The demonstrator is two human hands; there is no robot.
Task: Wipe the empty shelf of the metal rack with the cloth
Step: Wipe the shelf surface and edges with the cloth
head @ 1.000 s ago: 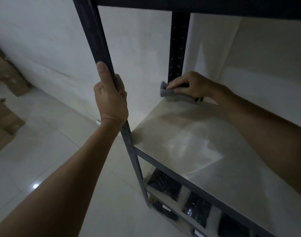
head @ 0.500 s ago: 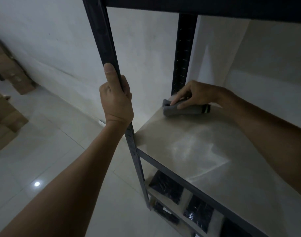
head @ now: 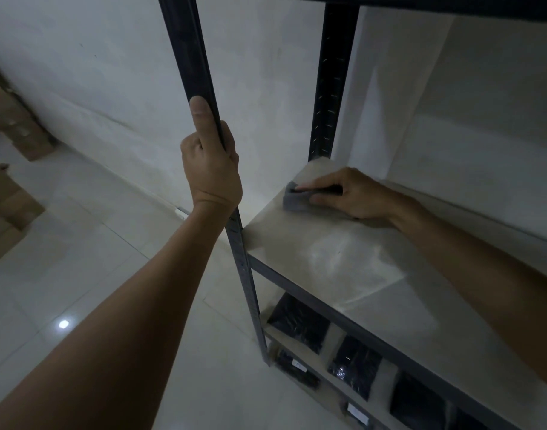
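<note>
Head view. The left hand (head: 210, 169) gripped the dark metal front upright (head: 203, 88) of the rack, its fingers curled round the post and the thumb laid straight up along the near face. The bare left forearm ran from the lower left corner up to that post.

The right hand (head: 349, 193) lay palm down on the pale, smooth, empty shelf board (head: 343, 259), near its far left corner and just in front of the perforated dark rear upright (head: 331, 79). Under that hand sat the small grey folded cloth (head: 293, 201), flat on the board. The fingers (head: 315, 184) were stretched nearly straight over the cloth and the thumb lay along its near edge, so the hand pressed the cloth down rather than clutching it; how much of the cloth was tucked beneath the palm could not be told. A dull bright patch of reflected light showed on the board nearer the camera.

A dark metal front rail (head: 328, 308) edged the shelf board. Below it, on the lower shelves, stood several black glossy wrapped packages (head: 300, 321), side by side; one lower down appeared to bear a white label, too small to read.

To the left were the pale tiled floor (head: 79, 274), with a small round glint of light, and brown cardboard boxes (head: 5, 209) stacked along the white wall (head: 110, 57).
</note>
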